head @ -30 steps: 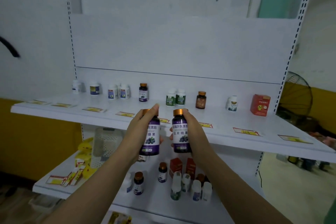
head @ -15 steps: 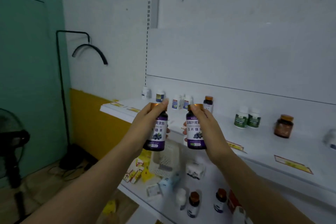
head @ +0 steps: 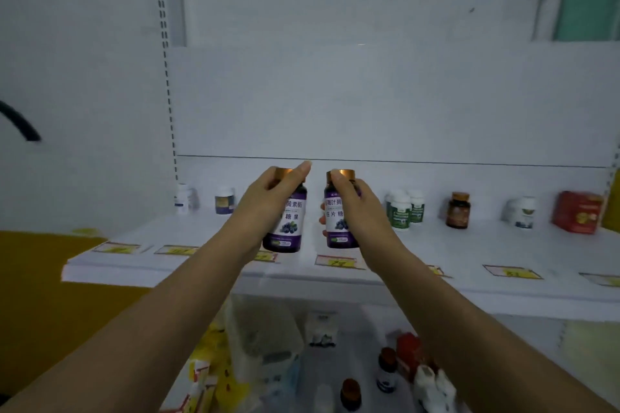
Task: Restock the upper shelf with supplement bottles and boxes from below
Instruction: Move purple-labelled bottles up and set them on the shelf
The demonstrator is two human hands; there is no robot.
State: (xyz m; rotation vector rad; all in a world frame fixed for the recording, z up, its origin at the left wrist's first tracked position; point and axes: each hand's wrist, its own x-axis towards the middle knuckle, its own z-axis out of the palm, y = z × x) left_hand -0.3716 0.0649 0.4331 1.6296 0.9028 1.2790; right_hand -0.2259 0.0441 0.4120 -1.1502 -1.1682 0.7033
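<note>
Lower shelf, closest to camera: two brown-capped bottles, a small red box, white bottles and yellow packs, all blurred.

Both forearms reach up and forward from the bottom corners, hands side by side but apart. Left hand wraps the left purple bottle from its left side, with the index finger laid across the copper cap. Right hand grips the right purple bottle from the right, thumb up at the cap. Both bottles are upright and not touching. Their bases sit just behind the price tags at the front of the upper shelf; can't tell if they're set down or just above it.

Back row, left to right: two white bottles, green-label pair, amber bottle, white bottle, large red box.

Versus 0.5 s ago:
- View has swung back right. The teal wall and fan are gone, and the large red box is back in frame.
- Bottles have moved from in front of the shelf edge to over the shelf.
- Grips are unchanged.
</note>
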